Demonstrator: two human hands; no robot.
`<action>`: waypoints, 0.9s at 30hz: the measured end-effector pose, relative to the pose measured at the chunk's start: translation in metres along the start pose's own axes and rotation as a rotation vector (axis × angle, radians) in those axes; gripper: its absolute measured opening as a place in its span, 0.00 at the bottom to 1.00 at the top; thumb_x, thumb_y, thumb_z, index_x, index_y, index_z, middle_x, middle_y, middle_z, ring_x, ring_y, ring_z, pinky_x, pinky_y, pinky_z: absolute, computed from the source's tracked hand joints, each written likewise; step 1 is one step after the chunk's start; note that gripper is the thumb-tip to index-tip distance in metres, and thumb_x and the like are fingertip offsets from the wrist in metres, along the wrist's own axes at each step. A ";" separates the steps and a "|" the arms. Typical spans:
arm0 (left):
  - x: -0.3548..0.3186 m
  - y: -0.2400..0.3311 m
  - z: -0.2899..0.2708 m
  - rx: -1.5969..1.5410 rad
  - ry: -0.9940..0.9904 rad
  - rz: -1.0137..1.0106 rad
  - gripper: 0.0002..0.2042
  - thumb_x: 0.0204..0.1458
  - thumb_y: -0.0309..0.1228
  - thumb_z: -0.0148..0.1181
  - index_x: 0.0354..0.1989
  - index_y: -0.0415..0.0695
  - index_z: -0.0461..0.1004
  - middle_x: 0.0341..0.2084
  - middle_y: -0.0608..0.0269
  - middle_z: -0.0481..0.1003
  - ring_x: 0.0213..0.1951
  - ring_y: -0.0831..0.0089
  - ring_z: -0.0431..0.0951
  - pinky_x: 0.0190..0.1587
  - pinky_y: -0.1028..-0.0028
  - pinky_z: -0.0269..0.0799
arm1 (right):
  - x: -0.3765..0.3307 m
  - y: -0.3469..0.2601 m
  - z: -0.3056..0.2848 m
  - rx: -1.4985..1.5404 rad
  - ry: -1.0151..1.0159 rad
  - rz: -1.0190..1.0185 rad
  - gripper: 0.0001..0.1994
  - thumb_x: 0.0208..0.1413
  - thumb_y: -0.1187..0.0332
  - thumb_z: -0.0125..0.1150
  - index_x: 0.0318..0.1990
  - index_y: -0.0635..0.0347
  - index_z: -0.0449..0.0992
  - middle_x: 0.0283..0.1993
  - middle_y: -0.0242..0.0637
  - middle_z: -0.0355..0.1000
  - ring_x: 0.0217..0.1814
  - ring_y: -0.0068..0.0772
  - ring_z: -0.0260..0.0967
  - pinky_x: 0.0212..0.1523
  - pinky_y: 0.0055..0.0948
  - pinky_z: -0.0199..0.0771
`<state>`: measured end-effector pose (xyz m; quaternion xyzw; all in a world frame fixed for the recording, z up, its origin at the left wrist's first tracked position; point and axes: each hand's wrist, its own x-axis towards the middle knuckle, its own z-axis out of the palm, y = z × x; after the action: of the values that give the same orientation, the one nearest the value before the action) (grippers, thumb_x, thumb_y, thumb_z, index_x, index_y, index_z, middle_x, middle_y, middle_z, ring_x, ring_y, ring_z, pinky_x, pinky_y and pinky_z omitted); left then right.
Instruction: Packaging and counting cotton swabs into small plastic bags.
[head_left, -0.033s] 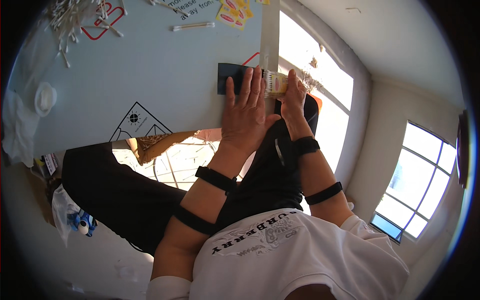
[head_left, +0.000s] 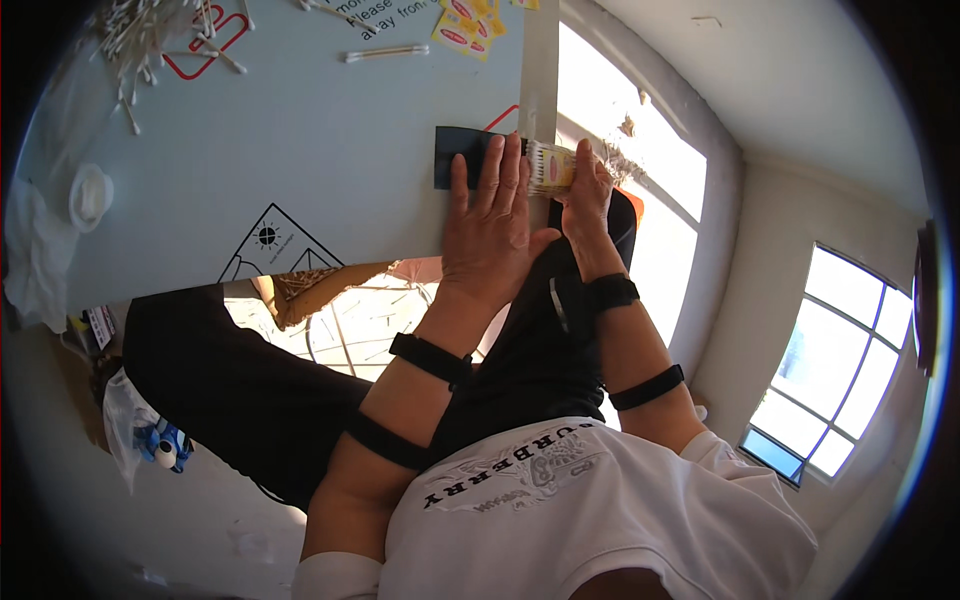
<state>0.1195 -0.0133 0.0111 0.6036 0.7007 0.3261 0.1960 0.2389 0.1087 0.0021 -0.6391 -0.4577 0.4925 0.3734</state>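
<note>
My left hand (head_left: 488,235) lies flat on a dark rectangular sheet (head_left: 446,152) at the right part of the pale board (head_left: 320,170). Its fingers are stretched out and point away from me, and the thumb sticks out to the right. Just past its fingers is a clear pack of cotton swabs (head_left: 552,168) with a yellow label, jutting over the board's right edge. My right hand (head_left: 590,200) grips the pack's outer end, with the rest of its fingers hidden behind. The pack's left end meets the sheet beside my left fingers.
Loose cotton swabs (head_left: 140,45) lie heaped at the far left, and a few more (head_left: 387,53) in the far middle. Yellow labels (head_left: 470,28) are scattered near the far right. A small white round container (head_left: 91,198) stands by crumpled white plastic (head_left: 38,250) at the left edge.
</note>
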 end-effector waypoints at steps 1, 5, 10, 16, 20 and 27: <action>0.000 0.001 0.000 0.007 0.015 -0.014 0.41 0.51 0.56 0.57 0.65 0.34 0.60 0.71 0.53 0.46 0.73 0.62 0.40 0.71 0.48 0.31 | 0.001 0.001 -0.001 -0.007 0.014 -0.002 0.19 0.64 0.51 0.53 0.32 0.59 0.72 0.25 0.29 0.72 0.21 0.18 0.68 0.18 0.22 0.69; -0.003 0.002 -0.002 0.045 -0.010 -0.023 0.42 0.49 0.56 0.59 0.65 0.34 0.59 0.71 0.51 0.47 0.73 0.61 0.40 0.71 0.47 0.31 | 0.006 0.002 -0.009 -0.023 -0.044 -0.013 0.18 0.63 0.49 0.56 0.32 0.56 0.71 0.26 0.29 0.71 0.22 0.21 0.70 0.19 0.24 0.71; -0.007 0.005 0.001 0.061 -0.006 0.012 0.43 0.48 0.56 0.59 0.66 0.35 0.58 0.71 0.51 0.47 0.73 0.62 0.39 0.71 0.47 0.32 | 0.005 0.003 -0.007 -0.005 -0.012 -0.007 0.18 0.63 0.50 0.55 0.32 0.56 0.71 0.26 0.29 0.70 0.23 0.21 0.70 0.20 0.24 0.71; 0.011 -0.005 -0.005 0.058 0.040 0.001 0.43 0.47 0.56 0.60 0.65 0.35 0.59 0.71 0.53 0.47 0.74 0.63 0.39 0.70 0.46 0.31 | 0.004 0.002 -0.006 0.006 0.012 -0.010 0.18 0.64 0.51 0.53 0.33 0.58 0.72 0.26 0.29 0.71 0.22 0.19 0.68 0.19 0.22 0.69; 0.016 -0.005 0.000 0.095 0.036 0.053 0.43 0.47 0.56 0.60 0.65 0.35 0.59 0.72 0.52 0.45 0.74 0.62 0.37 0.70 0.45 0.31 | 0.003 0.002 -0.004 -0.005 0.019 -0.002 0.19 0.64 0.51 0.53 0.33 0.58 0.73 0.26 0.29 0.71 0.22 0.19 0.69 0.20 0.22 0.70; -0.001 0.002 0.001 0.090 -0.008 -0.014 0.44 0.46 0.56 0.61 0.65 0.34 0.59 0.72 0.53 0.45 0.74 0.62 0.38 0.70 0.46 0.32 | 0.006 0.003 -0.009 -0.025 -0.006 -0.015 0.19 0.64 0.50 0.53 0.31 0.57 0.71 0.25 0.28 0.70 0.22 0.19 0.68 0.19 0.22 0.69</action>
<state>0.1219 -0.0137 0.0121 0.6082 0.7181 0.2904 0.1737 0.2494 0.1127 -0.0004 -0.6387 -0.4698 0.4859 0.3678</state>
